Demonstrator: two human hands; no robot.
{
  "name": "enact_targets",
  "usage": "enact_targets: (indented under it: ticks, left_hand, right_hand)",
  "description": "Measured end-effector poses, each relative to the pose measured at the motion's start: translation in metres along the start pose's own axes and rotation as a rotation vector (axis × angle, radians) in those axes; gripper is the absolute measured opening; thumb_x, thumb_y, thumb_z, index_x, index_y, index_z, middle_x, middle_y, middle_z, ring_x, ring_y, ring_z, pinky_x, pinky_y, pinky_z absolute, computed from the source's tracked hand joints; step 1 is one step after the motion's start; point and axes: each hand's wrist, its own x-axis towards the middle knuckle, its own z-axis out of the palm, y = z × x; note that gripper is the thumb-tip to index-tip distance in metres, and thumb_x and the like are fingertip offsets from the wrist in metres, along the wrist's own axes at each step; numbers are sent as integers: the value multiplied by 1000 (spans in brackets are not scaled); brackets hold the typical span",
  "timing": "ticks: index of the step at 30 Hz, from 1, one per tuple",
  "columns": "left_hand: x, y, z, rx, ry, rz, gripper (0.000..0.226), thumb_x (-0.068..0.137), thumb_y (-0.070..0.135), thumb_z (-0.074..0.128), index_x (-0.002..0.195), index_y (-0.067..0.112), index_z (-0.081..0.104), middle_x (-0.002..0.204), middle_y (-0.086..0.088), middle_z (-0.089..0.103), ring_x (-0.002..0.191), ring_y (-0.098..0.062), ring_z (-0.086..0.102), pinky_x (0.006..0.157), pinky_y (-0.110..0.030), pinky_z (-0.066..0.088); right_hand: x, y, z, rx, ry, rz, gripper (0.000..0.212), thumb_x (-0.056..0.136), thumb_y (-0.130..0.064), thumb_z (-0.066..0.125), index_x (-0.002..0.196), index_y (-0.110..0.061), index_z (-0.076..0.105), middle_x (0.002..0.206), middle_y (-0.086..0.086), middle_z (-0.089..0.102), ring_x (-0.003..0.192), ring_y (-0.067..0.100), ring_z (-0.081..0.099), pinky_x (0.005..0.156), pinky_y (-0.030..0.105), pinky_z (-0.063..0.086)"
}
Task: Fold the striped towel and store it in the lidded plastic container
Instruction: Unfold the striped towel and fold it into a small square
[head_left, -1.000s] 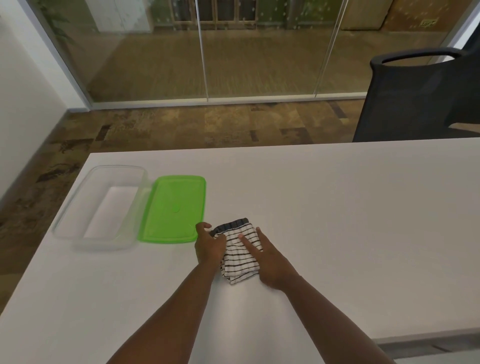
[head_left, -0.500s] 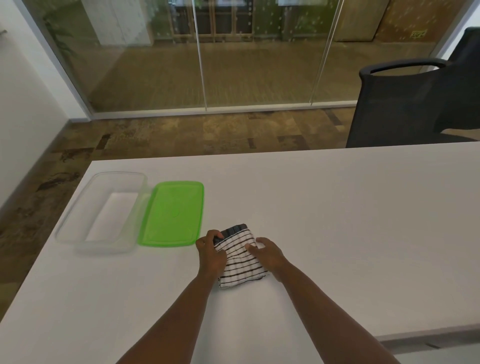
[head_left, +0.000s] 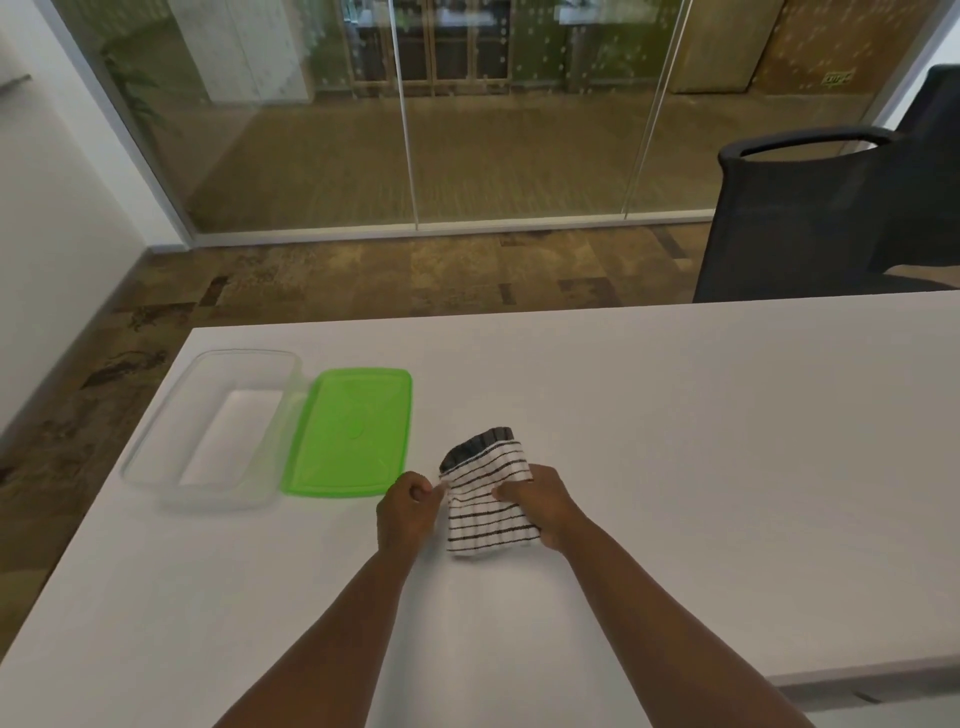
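Striped towel (head_left: 488, 499): folded into a compact bundle, held between 2 hands just above or on the white table (head_left: 675, 441) (contact with the surface cannot be confirmed). The right hand (head_left: 537, 501) has its fingers curled closed over the bundle's right edge. The left hand (head_left: 408, 506) pinches the left edge between thumb and forefinger, the other fingers curled in. To carry well, keep both edges clamped so the layers do not spring open, and lift the bundle level. The clear container (head_left: 218, 421) stands open to the left, well apart from the towel; its green lid (head_left: 353, 431) lies between them.
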Motion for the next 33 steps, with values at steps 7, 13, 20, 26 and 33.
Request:
enact_targets:
  ticks: [7, 13, 20, 26, 33]
  left_hand:
    - [7, 39, -18, -699, -672, -472, 86, 83, 74, 14, 88, 6, 67, 70, -13, 77, 61, -27, 74, 56, -39, 60]
    - [2, 54, -22, -854, -667, -414, 35, 86, 42, 54, 86, 14, 75, 76, -5, 78, 66, -17, 74, 61, -33, 62]
    - [-6, 51, -35, -1019, -614, -277, 25, 89, -3, 42, 101, 9, 61, 78, -5, 78, 70, -16, 75, 60, -28, 62]
    - [-6, 50, -45, -1021, -671, -255, 29, 84, -6, 45, 102, 10, 62, 84, -6, 78, 76, -18, 75, 64, -31, 62]
    - [-7, 49, -48, -578, -552, -220, 38, 91, 16, 55, 128, 6, 52, 104, -9, 68, 87, -19, 65, 71, -31, 58]
  right_hand:
    - [-15, -13, 6, -937, 210, -731, 49, 75, -2, 54, 121, -16, 60, 109, 10, 65, 100, 28, 60, 74, 29, 46]
    - [-26, -19, 9, -1344, 131, -1107, 69, 48, 0, 80, 116, -4, 65, 106, 20, 69, 101, 31, 68, 91, 45, 51]
    - [-37, -31, -1, -588, 142, -852, 41, 83, -17, 66, 123, -13, 61, 128, 13, 58, 134, 22, 40, 117, 36, 21]
    - [-39, -40, -11, 224, -175, 18, 48, 87, -45, 54, 126, -18, 52, 130, 11, 58, 117, 28, 54, 101, 44, 43]
    - [-34, -32, 0, 208, -199, 48, 37, 90, -19, 58, 125, -6, 53, 125, 17, 61, 113, 31, 58, 94, 45, 49]
